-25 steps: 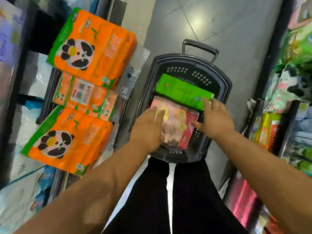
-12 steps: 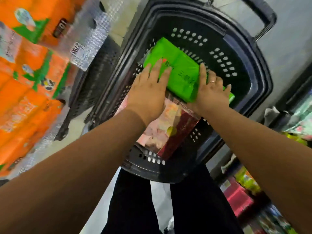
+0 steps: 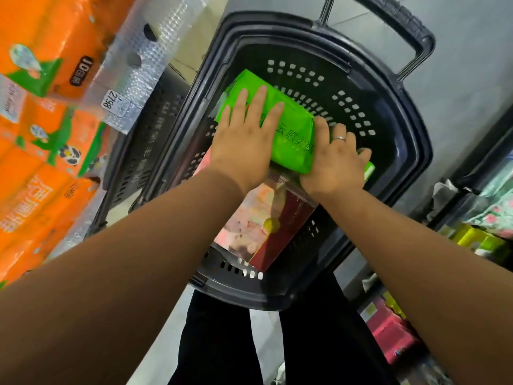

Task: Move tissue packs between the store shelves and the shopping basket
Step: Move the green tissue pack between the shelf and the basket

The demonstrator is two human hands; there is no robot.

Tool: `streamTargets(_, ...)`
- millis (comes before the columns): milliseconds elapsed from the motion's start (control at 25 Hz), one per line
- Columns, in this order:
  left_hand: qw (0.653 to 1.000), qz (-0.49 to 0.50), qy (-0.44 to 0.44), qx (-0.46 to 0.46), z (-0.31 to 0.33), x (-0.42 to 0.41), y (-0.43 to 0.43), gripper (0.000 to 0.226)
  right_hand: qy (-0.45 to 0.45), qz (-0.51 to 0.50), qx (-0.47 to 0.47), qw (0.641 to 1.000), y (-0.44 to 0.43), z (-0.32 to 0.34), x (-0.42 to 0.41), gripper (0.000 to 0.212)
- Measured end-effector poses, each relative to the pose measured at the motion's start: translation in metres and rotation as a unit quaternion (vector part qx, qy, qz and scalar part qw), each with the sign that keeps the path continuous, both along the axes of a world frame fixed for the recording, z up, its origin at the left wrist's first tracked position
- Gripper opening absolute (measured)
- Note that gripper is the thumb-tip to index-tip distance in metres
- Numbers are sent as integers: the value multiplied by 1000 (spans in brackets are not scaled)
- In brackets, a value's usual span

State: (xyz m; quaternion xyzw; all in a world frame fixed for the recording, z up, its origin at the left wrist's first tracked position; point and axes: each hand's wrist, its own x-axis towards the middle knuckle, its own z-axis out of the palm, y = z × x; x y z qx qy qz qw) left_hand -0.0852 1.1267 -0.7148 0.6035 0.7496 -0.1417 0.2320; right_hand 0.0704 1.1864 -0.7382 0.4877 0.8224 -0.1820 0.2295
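Green plastic wrap catches the eye first: the green tissue pack (image 3: 288, 134) is inside the black basket (image 3: 410, 151), lying at a slant, and both hands are on it. The left hand (image 3: 244, 143) is flat across the top, fingers straight and spread, palm pressing down. The right hand (image 3: 336, 165) has the pack's right end, fingers curled over the far edge and gripping it, with a silver ring (image 3: 339, 138) on one finger.

Look under the near edge of the green one and there is a pink and red pack (image 3: 266, 226), lower in the basket and closer to the person, partly covered by both the pack and the wrists. The basket stands on the grey floor (image 3: 458, 65), its handle (image 3: 399, 20) raised at the far end, right in front of the person's black trousers (image 3: 222, 343).

Off to the left, orange packs (image 3: 36, 151) with a panda print fill the shelf, sealed in clear wrap, with a white price sticker (image 3: 111, 100) on the wrap. A dark slotted crate (image 3: 144, 151) sits just beside the basket on that side. On the right, more shelves hold pink packs (image 3: 394, 332) and yellow-green ones, too blurred to read.
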Motion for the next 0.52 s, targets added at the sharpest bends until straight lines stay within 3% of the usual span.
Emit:
streamTargets(80, 999, -34, 16, 7, 10, -8, 5, 100, 11, -3, 0, 1000, 5, 19, -1, 97)
streamTargets(200, 990, -96, 43, 93, 29, -17, 3, 94, 35, 24, 11, 999, 6, 59, 2, 99)
streamTargets(360, 965, -193, 23, 174, 71, -26, 9, 92, 63, 64, 92, 992, -2, 114, 5, 97)
streamTargets(520, 957, -164, 0, 241, 115, -43, -1, 76, 107, 55, 95, 988, -3, 168, -4, 97)
